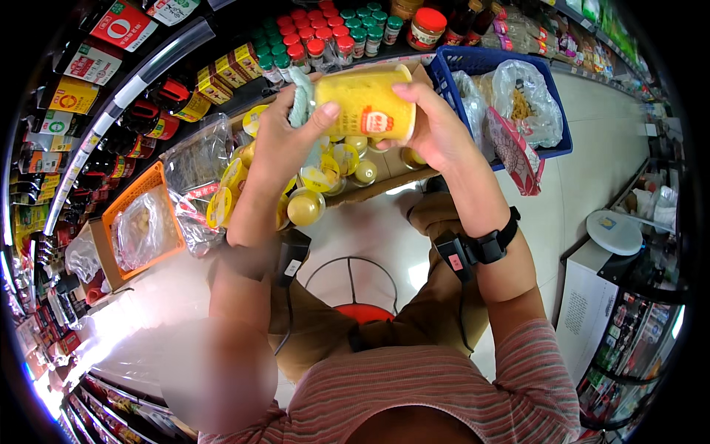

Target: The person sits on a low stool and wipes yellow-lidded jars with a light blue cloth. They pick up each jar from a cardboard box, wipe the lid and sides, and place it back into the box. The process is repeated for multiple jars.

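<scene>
A yellow paper cup [360, 105] with a red printed mark is tipped on its side above a cardboard box. My right hand [435, 125] grips it around its wide end, thumb over the rim. My left hand [291, 130] holds a pale green cloth [301, 100] against the other end, with its thumb on the cup's side. Under my hands, the cardboard box [383, 186] holds several small clear cups [306, 206] with yellow contents. Among them lie several yellow lidded cups [320, 175], partly hidden by my left forearm.
A blue plastic basket [560, 149] with bagged goods stands at the right of the box. An orange basket [176, 251] sits at the left. Shelves of red- and green-capped jars [316, 47] and dark sauce bottles [161, 89] line the far side. My knees straddle a red stool [363, 312].
</scene>
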A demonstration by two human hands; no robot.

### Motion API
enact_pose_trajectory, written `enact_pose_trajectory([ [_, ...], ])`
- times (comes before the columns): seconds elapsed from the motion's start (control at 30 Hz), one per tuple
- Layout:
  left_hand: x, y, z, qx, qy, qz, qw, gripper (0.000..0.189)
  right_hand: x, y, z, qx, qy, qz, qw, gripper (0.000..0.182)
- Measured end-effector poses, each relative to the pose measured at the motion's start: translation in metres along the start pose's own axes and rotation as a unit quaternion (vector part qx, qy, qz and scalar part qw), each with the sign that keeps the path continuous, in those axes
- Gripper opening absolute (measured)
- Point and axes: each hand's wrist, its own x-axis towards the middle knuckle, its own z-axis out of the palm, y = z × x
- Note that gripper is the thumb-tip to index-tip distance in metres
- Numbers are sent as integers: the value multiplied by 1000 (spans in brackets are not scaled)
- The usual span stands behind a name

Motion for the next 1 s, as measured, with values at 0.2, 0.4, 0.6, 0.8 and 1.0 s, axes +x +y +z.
enact_pose_trajectory([
  [0.2,-2,22,0,-317,18,-102,943,43,0,0,-7,167,-70,-29,983,46],
  [0.4,-11,21,3,-318,25,-54,946,44,-2,0,4,240,-51,-23,969,44],
  [0.6,-11,19,5,-94,35,161,982,42,1,4,14,224,-3,-2,975,37],
  [0.8,-21,27,8,-121,103,208,965,33,2,4,14,261,-26,-7,965,43],
  [1.0,-18,29,-5,117,111,285,945,28,0,4,22,264,-56,-11,963,50],
])
